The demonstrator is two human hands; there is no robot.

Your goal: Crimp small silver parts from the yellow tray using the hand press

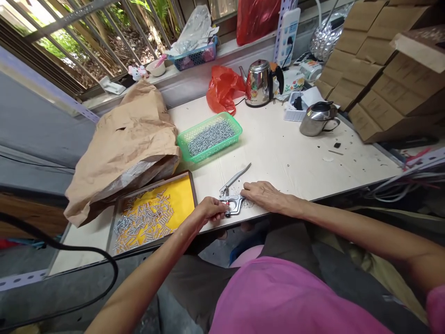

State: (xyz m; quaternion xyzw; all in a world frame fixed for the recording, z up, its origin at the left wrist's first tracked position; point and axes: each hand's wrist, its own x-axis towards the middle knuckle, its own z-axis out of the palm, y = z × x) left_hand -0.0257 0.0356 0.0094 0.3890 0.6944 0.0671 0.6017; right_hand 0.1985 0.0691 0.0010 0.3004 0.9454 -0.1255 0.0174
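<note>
A grey metal hand tool with a looped frame, a coil spring and a long lever lies near the table's front edge. At its left end, my left hand is closed in a pinch beside a small red part; what the fingertips hold is too small to make out. My right hand has its fingers curled over the right end of the frame. Left of the hands, a shallow tray with a yellow bottom holds many small metal pins. Behind it, a green basket is filled with similar metal pieces.
A large brown paper bag slumps at the left. Along the back stand a red plastic bag and a steel kettle. A steel pot and stacked cardboard boxes are at the right. Small scraps dot the table.
</note>
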